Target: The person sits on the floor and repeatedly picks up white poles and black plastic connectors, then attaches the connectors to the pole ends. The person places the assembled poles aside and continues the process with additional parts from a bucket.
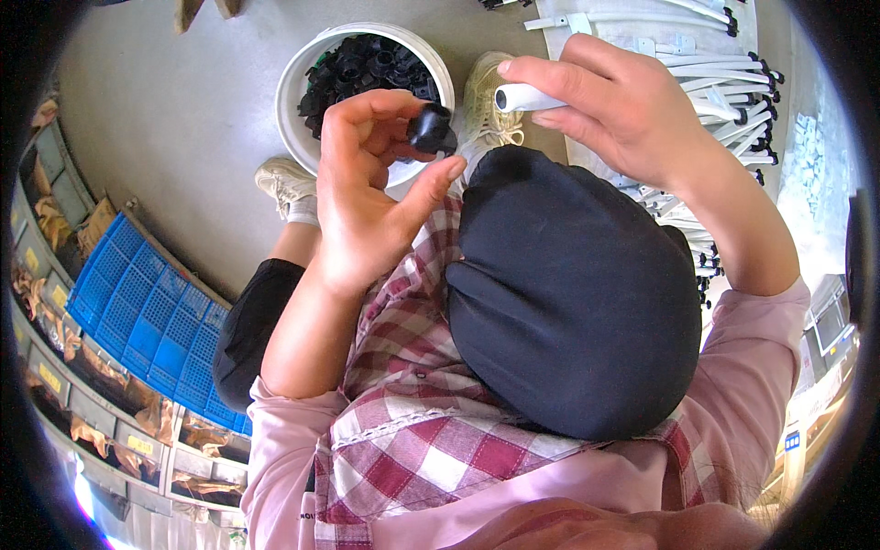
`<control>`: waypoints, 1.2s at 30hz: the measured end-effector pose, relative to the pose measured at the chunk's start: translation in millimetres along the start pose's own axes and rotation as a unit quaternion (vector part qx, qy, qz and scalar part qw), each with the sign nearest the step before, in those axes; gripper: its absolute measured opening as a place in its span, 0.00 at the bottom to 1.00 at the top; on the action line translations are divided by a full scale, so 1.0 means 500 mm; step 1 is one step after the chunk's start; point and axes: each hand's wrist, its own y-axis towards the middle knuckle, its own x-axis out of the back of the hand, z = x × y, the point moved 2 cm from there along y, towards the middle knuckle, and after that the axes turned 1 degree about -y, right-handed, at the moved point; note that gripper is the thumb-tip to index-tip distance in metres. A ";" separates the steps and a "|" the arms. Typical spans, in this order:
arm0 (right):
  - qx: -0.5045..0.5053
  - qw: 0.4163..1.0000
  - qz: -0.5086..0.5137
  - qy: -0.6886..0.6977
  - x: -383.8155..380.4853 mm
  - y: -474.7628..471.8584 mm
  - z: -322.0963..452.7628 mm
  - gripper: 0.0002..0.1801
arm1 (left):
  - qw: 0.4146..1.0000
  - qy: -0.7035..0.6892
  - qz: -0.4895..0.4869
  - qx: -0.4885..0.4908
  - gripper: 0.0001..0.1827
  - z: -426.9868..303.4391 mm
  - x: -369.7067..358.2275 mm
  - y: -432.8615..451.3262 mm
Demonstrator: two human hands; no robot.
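My left hand (pixel 371 199) holds a small black plastic fitting (pixel 432 129) by the fingertips, with the thumb apart just below it. My right hand (pixel 612 103) grips a white tube (pixel 533 97) between thumb and fingers. The tube's dark open end points left towards the fitting, and a gap separates the two. Most of the tube is hidden behind the right hand and forearm. Beyond my left hand, a round white bucket (pixel 287 113) on the floor holds many black plastic fittings (pixel 375 65).
White tubes with black end fittings (pixel 729 103) lie in a pile at right, on a pale sheet. A blue perforated plastic crate (pixel 155 323) stands at left, beside grey bins (pixel 75 399) lined with brown paper. Black cloth (pixel 570 295) covers my lap.
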 end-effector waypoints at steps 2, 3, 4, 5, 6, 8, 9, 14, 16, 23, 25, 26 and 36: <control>-0.019 0.999 0.025 0.006 0.016 0.001 0.009 0.27 | 0.998 0.042 0.032 -0.015 0.33 -0.008 0.001 0.005; -0.028 0.999 0.038 0.009 0.021 0.000 0.013 0.27 | 0.998 0.051 0.038 -0.021 0.33 -0.008 0.005 0.006; -0.026 0.999 0.038 0.013 0.025 -0.001 0.015 0.25 | 0.997 0.060 0.045 -0.026 0.33 -0.008 0.008 0.007; -0.023 0.999 0.039 0.017 0.028 -0.003 0.017 0.24 | 0.996 0.070 0.050 -0.030 0.34 -0.008 0.010 0.007; -0.022 0.999 0.039 0.020 0.031 -0.006 0.019 0.23 | 0.996 0.058 0.058 -0.042 0.34 -0.007 0.011 0.008; -0.032 0.999 0.041 0.008 0.035 -0.008 0.025 0.21 | 0.995 0.034 0.073 -0.065 0.33 -0.007 0.012 0.010; -0.036 0.998 0.042 0.003 0.036 -0.007 0.028 0.20 | 0.996 -0.004 0.068 -0.059 0.33 -0.011 0.007 0.008; -0.009 0.998 0.050 0.031 0.053 0.006 0.051 0.17 | 0.992 -0.085 0.080 -0.044 0.32 -0.034 -0.011 -0.002; -0.004 0.998 0.060 0.027 0.054 0.008 0.055 0.18 | 0.991 -0.091 0.087 -0.039 0.30 -0.037 -0.015 -0.006; 0.014 0.997 0.071 -0.021 0.069 0.010 0.068 0.19 | 0.975 0.113 0.144 -0.122 0.35 -0.027 -0.021 0.006; 0.013 0.998 0.062 -0.023 0.071 0.012 0.070 0.20 | 0.974 0.141 0.149 -0.096 0.34 -0.027 -0.027 0.006; 0.011 0.998 0.053 -0.025 0.071 0.013 0.071 0.20 | 0.974 0.156 0.149 -0.063 0.32 -0.039 -0.028 0.002; 0.020 0.999 0.029 -0.026 0.071 0.015 0.073 0.28 | 0.995 0.063 0.074 -0.004 0.27 -0.013 0.009 -0.013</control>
